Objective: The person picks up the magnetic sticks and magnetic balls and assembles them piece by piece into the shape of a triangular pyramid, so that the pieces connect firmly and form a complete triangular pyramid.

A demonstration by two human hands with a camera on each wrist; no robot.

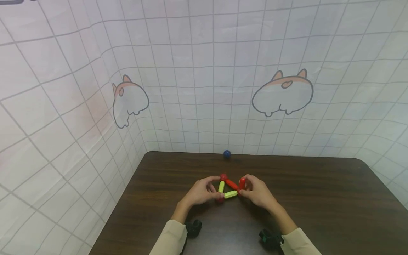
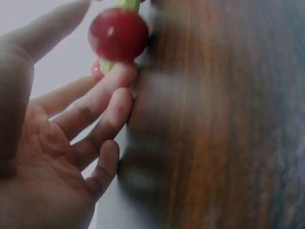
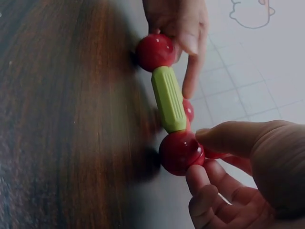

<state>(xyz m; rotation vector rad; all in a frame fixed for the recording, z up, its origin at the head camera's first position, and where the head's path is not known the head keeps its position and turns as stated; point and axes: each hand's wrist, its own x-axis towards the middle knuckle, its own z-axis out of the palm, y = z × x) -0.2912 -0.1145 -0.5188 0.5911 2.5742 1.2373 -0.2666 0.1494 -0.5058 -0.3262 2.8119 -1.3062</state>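
Red balls, two yellow-green rods (image 1: 231,194) and a red rod (image 1: 231,184) form a triangle on the table. The left hand (image 1: 202,191) spans its left side, thumb by the near ball (image 1: 220,199), index finger at the far ball (image 1: 223,177). In the left wrist view, fingertips of the left hand (image 2: 81,109) lie beside a red ball (image 2: 119,35). The right hand (image 1: 259,192) grips the right corner, where another red rod (image 1: 242,183) stands upright. The right wrist view shows the right hand (image 3: 233,176) pinching the corner's red ball (image 3: 181,153) between thumb and fingers.
A blue ball (image 1: 227,154) lies at the back edge of the dark wooden table (image 1: 302,184). Behind and to the left hangs a white gridded curtain (image 1: 204,88). Black devices (image 1: 193,228) are strapped at both wrists.
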